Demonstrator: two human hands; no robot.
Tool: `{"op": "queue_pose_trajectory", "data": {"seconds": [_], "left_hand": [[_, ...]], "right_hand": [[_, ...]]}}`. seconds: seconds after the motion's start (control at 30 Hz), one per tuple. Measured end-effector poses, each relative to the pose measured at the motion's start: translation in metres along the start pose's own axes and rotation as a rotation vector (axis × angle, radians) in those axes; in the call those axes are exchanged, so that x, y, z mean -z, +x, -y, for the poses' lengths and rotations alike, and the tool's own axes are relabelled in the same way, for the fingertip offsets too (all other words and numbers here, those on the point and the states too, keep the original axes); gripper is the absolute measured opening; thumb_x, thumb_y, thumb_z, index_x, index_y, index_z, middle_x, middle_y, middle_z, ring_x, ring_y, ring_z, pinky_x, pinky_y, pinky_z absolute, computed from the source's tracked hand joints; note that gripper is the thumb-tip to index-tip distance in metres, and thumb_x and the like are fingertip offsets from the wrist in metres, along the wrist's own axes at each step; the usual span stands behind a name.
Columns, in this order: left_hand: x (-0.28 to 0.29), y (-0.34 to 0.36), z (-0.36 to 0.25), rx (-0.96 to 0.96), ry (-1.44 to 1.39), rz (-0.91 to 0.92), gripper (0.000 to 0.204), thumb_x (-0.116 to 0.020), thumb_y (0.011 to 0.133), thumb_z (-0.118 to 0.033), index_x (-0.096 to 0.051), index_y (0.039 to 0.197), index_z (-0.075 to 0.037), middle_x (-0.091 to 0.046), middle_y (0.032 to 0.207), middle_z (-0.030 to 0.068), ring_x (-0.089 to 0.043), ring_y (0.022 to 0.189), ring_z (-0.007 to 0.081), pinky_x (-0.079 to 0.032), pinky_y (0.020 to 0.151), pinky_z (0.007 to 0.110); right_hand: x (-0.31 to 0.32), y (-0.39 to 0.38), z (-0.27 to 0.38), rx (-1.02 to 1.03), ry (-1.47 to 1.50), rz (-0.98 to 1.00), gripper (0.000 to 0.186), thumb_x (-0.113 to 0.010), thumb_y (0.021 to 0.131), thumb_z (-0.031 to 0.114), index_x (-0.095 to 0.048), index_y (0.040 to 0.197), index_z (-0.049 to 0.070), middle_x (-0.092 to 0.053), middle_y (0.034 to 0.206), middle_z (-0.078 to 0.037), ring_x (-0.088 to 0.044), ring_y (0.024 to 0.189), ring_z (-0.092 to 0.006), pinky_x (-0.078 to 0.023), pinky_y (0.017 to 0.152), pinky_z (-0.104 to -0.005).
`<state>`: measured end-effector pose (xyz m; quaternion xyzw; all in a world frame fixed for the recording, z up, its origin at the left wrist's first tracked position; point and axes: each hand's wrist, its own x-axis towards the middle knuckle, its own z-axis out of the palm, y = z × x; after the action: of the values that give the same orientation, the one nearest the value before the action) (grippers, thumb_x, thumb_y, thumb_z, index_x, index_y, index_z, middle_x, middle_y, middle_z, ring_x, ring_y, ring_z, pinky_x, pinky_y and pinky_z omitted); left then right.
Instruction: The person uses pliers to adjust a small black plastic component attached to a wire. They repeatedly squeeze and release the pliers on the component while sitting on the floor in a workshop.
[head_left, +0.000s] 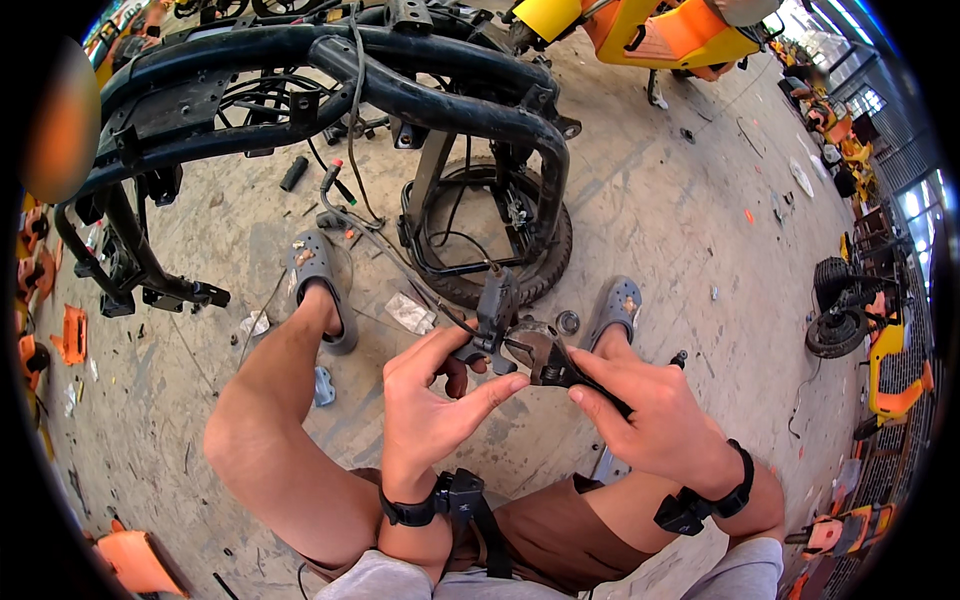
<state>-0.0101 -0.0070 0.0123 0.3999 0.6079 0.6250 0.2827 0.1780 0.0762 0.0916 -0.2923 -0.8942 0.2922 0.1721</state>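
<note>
My left hand (435, 405) is closed around a dark grey metal part (497, 305) with a black cable or hose running to it, possibly a brake fitting. Its thumb reaches toward the jaws of an adjustable wrench (547, 358). My right hand (655, 415) grips this wrench by its black handle, and the jaws sit close against the right side of the part. Whether they clamp on it I cannot tell. Just beyond my hands stands a black tubular vehicle frame (455, 115), with a tyred wheel (562, 240) lying on the floor beneath it.
My feet in grey clogs (318, 285) flank the work. A black grip tube (294, 174), a pale scrap (411, 313) and a metal ring (568, 321) lie on the concrete. A yellow-orange vehicle (660, 40) stands at the back; an orange panel (140, 562) lies lower left.
</note>
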Motion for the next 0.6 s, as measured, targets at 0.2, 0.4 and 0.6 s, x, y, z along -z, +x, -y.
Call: {"op": "queue_pose_trajectory", "data": {"seconds": [0.2,0.4,0.6], "left_hand": [[0.0035,0.0004,-0.0012,0.003,0.099,0.043,0.052,-0.092,0.061,-0.014,-0.064,0.099,0.009,-0.059,0.072,0.0005,-0.049,0.056,0.0029,-0.036,0.049,0.018],[-0.0001,-0.0003,-0.0037,0.010,0.101,0.024,0.051,-0.092,0.061,-0.014,-0.065,0.098,0.008,-0.060,0.073,0.0010,-0.049,0.057,0.0030,-0.037,0.049,0.018],[-0.0029,0.0020,0.0017,-0.049,0.098,0.046,0.053,-0.090,0.064,-0.013,-0.067,0.108,0.006,-0.061,0.074,0.0043,-0.048,0.053,0.0062,-0.039,0.048,0.021]], "right_hand": [[-0.0008,0.0000,-0.0010,0.003,-0.046,0.030,0.033,-0.068,0.086,0.007,-0.063,0.117,-0.005,-0.063,0.072,-0.013,-0.061,0.059,-0.0274,-0.047,0.052,-0.0349],[-0.0017,0.0015,-0.0022,-0.067,0.074,0.046,0.031,-0.068,0.086,0.007,-0.063,0.113,-0.007,-0.064,0.074,-0.017,-0.061,0.061,-0.0300,-0.048,0.056,-0.0371],[0.0032,0.0022,-0.0043,-0.294,0.225,0.160,0.028,-0.067,0.087,0.008,-0.064,0.111,-0.006,-0.063,0.067,-0.016,-0.060,0.055,-0.0257,-0.045,0.054,-0.0312]]}}
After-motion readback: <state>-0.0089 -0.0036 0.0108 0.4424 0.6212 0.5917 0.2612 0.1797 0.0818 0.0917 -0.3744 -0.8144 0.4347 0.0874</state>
